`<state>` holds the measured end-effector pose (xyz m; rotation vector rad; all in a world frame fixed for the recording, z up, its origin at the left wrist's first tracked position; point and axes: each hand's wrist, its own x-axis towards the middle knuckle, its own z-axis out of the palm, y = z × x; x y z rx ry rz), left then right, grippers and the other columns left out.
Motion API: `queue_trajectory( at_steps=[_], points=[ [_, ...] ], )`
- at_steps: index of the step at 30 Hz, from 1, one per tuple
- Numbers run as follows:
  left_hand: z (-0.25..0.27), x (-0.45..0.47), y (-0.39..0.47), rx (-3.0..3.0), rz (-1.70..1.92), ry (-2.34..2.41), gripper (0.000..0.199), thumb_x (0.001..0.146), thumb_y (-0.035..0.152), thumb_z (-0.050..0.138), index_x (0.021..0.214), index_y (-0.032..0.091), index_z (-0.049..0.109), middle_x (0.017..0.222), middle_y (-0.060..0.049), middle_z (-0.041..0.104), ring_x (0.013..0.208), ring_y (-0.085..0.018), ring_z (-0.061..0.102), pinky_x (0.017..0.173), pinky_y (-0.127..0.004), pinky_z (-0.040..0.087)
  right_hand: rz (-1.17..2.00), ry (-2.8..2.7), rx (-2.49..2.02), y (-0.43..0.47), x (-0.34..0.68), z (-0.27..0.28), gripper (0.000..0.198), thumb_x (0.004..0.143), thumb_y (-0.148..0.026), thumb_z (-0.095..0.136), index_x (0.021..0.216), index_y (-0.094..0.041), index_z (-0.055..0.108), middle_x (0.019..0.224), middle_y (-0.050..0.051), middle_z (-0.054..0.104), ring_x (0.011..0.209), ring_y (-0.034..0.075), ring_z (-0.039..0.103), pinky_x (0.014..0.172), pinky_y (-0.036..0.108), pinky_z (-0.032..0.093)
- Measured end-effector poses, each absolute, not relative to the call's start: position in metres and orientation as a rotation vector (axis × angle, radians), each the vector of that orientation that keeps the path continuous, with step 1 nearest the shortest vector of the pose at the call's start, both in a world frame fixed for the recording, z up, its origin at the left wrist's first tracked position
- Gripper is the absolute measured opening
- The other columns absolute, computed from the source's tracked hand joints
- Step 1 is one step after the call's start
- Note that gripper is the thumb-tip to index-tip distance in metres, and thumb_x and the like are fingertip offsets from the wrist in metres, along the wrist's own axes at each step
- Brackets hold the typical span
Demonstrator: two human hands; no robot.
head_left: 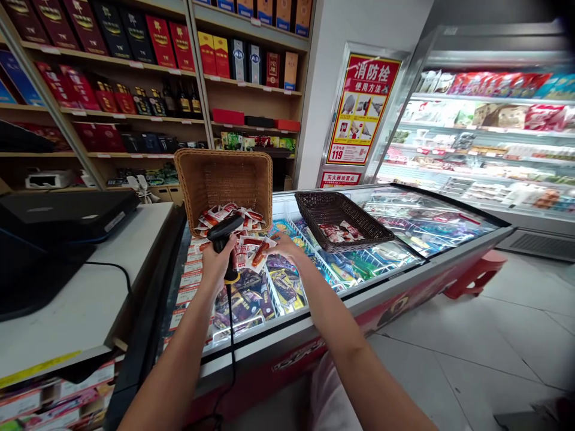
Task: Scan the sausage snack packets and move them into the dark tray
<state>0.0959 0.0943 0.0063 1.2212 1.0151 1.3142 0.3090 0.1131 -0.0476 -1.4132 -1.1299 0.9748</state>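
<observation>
The sausage packet (259, 254) is in the air above the freezer glass, in front of the light wicker basket, and the right hand (285, 246) pinches it with narrow fingers. Other packets are beside it, toward the scanner (224, 228); I cannot tell which hand supports them. The left hand (215, 260) is closed around the scanner's handle, and its black cord hangs down over the front edge.

The light wicker basket (193, 185) has its opening turned to the person, with many similar packets lying inside. To the right, a dark woven basket (321, 209) rests on the glass and contains a smaller group of packets. Under this glass of the freezer (381, 308) I see colourful packages and white wire dividers; price labels go along its left end.

On the left is a white tabletop (90, 263), carrying a black machine (67, 212). Behind, wooden shelves (197, 66) hold red, dark and blue boxes, and also bottles. A red and yellow poster (363, 108) is on the wall, and a bright refrigerated case (494, 130) is full of packaged food. A red stool (478, 272) stands on the pale tiled floor (449, 359) beside the freezer.
</observation>
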Motion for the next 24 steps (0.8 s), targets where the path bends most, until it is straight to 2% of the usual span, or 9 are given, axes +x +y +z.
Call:
queue_trajectory(
  at_steps=[5,8,11,13,16,18,21,24],
  points=[
    [0.005,0.096,0.095,1.218,1.324,1.014,0.047,0.065,0.057,0.083,0.07,0.02,0.054,0.051,0.005,0.052,0.039,-0.01,0.046,0.039,-0.024,0.037,0.983,-1.094,-1.373,0.12,0.291,-0.054,0.029,0.063,-0.036,0.086,0.071,-0.019,0.064,0.065,-0.001,0.068,0.061,0.016,0.064,0.06,0.03,0.054],
    [0.005,0.096,0.094,1.223,1.325,1.016,0.046,0.067,0.058,0.082,0.069,0.02,0.054,0.051,0.004,0.052,0.039,-0.01,0.046,0.039,-0.024,0.038,1.031,-1.113,-1.257,0.123,0.277,-0.057,0.021,0.072,-0.032,0.08,0.076,-0.019,0.063,0.074,-0.001,0.071,0.07,0.015,0.067,0.069,0.028,0.056],
    [0.006,0.096,0.092,1.22,1.337,1.007,0.046,0.068,0.057,0.081,0.069,0.021,0.054,0.051,0.003,0.052,0.039,-0.01,0.046,0.04,-0.025,0.038,0.993,-1.18,-1.21,0.124,0.268,-0.057,0.016,0.085,-0.036,0.069,0.087,-0.022,0.062,0.077,-0.001,0.071,0.069,0.015,0.066,0.068,0.027,0.054],
    [0.007,0.096,0.091,1.226,1.338,0.995,0.045,0.07,0.057,0.08,0.068,0.021,0.054,0.052,0.003,0.052,0.04,-0.01,0.046,0.041,-0.025,0.038,0.846,-1.212,-1.274,0.122,0.269,-0.055,0.017,0.094,-0.039,0.057,0.098,-0.023,0.062,0.076,-0.002,0.071,0.066,0.016,0.065,0.065,0.027,0.053],
    [0.008,0.092,0.092,1.303,1.315,1.007,0.042,0.073,0.057,0.077,0.069,0.021,0.054,0.053,0.003,0.053,0.041,-0.011,0.046,0.041,-0.025,0.038,0.42,-1.31,-1.463,0.116,0.282,-0.046,0.021,0.1,-0.035,0.05,0.109,-0.026,0.066,0.083,0.0,0.073,0.074,0.019,0.068,0.071,0.028,0.05],
    [0.009,0.084,0.095,1.464,1.296,1.087,0.042,0.072,0.056,0.078,0.066,0.022,0.054,0.051,0.002,0.053,0.041,-0.013,0.046,0.041,-0.026,0.036,0.136,-1.35,-1.613,0.112,0.295,-0.039,0.02,0.101,-0.035,0.054,0.111,-0.026,0.069,0.088,0.003,0.074,0.08,0.021,0.068,0.075,0.029,0.048],
    [0.011,0.072,0.099,1.779,1.281,1.284,0.043,0.069,0.054,0.08,0.06,0.023,0.052,0.045,0.001,0.051,0.041,-0.015,0.047,0.04,-0.026,0.032,-0.159,-1.324,-1.744,0.107,0.312,-0.033,0.025,0.103,-0.04,0.053,0.107,-0.025,0.073,0.085,0.005,0.075,0.079,0.021,0.067,0.072,0.027,0.043],
    [0.012,0.068,0.099,1.899,1.162,1.299,0.044,0.074,0.059,0.073,0.06,0.024,0.05,0.045,0.001,0.053,0.043,-0.016,0.049,0.043,-0.027,0.035,-0.404,-1.28,-1.702,0.107,0.322,-0.032,0.033,0.107,-0.041,0.048,0.106,-0.023,0.075,0.079,0.007,0.073,0.075,0.018,0.065,0.068,0.025,0.039]
  ],
)
